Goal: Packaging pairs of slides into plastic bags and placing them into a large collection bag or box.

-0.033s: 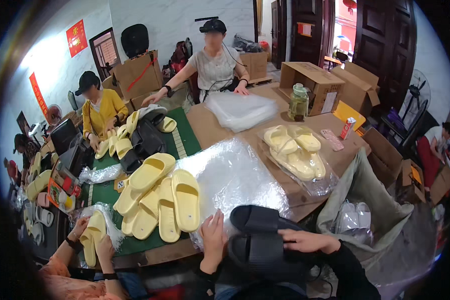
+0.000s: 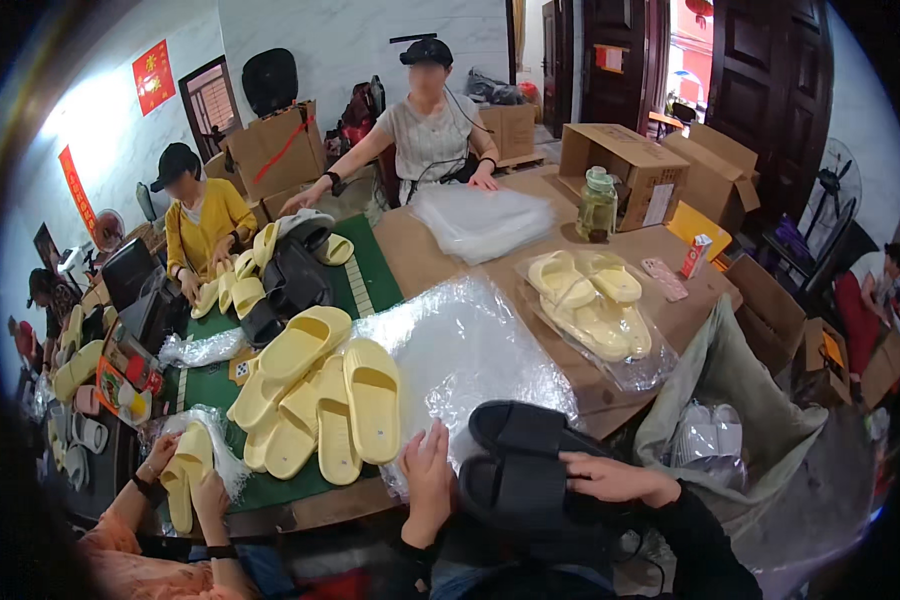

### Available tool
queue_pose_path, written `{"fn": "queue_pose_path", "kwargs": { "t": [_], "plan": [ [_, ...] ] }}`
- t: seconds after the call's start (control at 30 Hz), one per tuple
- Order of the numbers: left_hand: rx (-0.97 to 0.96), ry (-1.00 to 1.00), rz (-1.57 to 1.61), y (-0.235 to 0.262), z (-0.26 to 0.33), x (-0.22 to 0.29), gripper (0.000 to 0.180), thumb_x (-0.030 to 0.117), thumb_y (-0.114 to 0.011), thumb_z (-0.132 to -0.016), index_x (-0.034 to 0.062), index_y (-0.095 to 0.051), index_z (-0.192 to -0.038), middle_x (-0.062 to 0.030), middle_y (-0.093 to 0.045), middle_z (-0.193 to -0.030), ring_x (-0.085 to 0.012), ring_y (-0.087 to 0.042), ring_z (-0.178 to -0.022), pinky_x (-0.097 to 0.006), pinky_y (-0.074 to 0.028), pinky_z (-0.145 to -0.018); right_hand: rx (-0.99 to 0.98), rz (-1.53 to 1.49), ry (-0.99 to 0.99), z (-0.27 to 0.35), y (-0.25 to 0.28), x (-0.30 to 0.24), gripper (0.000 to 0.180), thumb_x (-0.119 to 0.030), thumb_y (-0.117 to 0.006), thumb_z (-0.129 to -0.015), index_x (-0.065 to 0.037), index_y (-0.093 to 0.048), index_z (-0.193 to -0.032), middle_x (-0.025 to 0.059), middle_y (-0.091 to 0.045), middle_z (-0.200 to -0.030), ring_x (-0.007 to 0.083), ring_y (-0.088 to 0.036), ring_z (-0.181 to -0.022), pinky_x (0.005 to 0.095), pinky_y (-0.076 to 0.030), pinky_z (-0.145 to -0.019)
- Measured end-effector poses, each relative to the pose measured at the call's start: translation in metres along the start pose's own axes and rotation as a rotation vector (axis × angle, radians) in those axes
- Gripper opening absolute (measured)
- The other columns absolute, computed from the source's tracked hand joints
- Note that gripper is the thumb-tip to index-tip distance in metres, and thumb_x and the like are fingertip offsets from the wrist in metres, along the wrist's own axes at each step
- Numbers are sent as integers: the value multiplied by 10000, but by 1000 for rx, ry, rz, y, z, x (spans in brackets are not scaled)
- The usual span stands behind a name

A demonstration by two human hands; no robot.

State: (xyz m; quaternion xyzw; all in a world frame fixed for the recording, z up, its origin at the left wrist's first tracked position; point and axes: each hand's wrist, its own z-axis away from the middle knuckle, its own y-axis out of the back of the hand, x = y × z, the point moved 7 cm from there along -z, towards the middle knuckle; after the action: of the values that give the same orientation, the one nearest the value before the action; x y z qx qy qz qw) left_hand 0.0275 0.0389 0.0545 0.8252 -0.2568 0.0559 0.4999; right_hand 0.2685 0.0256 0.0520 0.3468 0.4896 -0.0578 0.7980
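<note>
Now I have the black slippers [image 2: 525, 460] stacked at the counter [image 2: 570, 385] edge: right hand [image 2: 610, 478] flat on the lower one, left hand [image 2: 428, 470] open beside them, touching the clear bag [image 2: 460, 350]. Bagging looks underway; next needs the bag mouth opened. Yellow slippers [image 2: 320, 400] lie beyond.

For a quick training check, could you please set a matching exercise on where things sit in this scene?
Things:
1. black slippers
2. jar
3. bagged yellow slippers
4. loose yellow slippers

Places:
A. on the green mat
B. beside a cardboard box
C. on brown cardboard, right of the clear bags
D. under the right hand

Pairs: 1-D, 2-B, 3-C, 4-A
</note>
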Motion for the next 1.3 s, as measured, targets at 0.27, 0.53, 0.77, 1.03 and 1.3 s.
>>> {"fn": "queue_pose_path", "kwargs": {
  "t": [0.27, 0.53, 0.77, 1.03, 1.3],
  "plan": [
    [-157, -65, 115, -23, 8, 34, 683, -30, -481, -717, 62, -405, -1389, -70, -346, -1482, -392, -283, -1343, -590, -150, -1090, 403, 407, -32, -23, 9, -20, 275, -228, -505, -934, 43, -546, -951, 235, -477, -1131, 410, -458, -1105, 507, -406, -891],
    [-237, -178, 320, -18, 13, 37, 726, -102, -459, -684, 54, -403, -1391, -77, -347, -1483, -407, -257, -1364, -573, -188, -1093, 445, 475, -155, -83, 11, -18, 299, -245, -515, -905, 14, -587, -1035, 277, -468, -1268, 435, -475, -1128, 530, -444, -879],
    [-136, -127, 587, -25, 19, 27, 736, -164, -391, -664, 38, -439, -1370, -156, -404, -1438, -417, -248, -1379, -455, -195, -1132, 672, 496, -70, -148, 21, 7, 443, -304, -533, -897, -19, -508, -1235, 320, -363, -1375, 470, -361, -1263, 563, -351, -978],
    [306, 373, 579, -33, 51, -9, 288, -88, -506, -760, -2, -481, -1034, -282, -255, -1404, -437, -314, -1329, -471, -317, -1058, 395, 550, 19, -127, 13, 16, 660, -491, -577, -856, -234, -370, -1427, 278, -218, -1489, 449, -231, -1367, 589, -179, -1087],
    [252, 625, 832, -67, 57, -30, 677, -144, -497, -760, -5, -239, -1370, -178, -407, -1210, -276, -508, -1044, -360, -439, -894, 561, 718, -67, -142, -1, 21, 565, -277, -529, -879, -48, -396, -1378, 218, -217, -1510, 368, -339, -1321, 557, -325, -997]
  ]
}}
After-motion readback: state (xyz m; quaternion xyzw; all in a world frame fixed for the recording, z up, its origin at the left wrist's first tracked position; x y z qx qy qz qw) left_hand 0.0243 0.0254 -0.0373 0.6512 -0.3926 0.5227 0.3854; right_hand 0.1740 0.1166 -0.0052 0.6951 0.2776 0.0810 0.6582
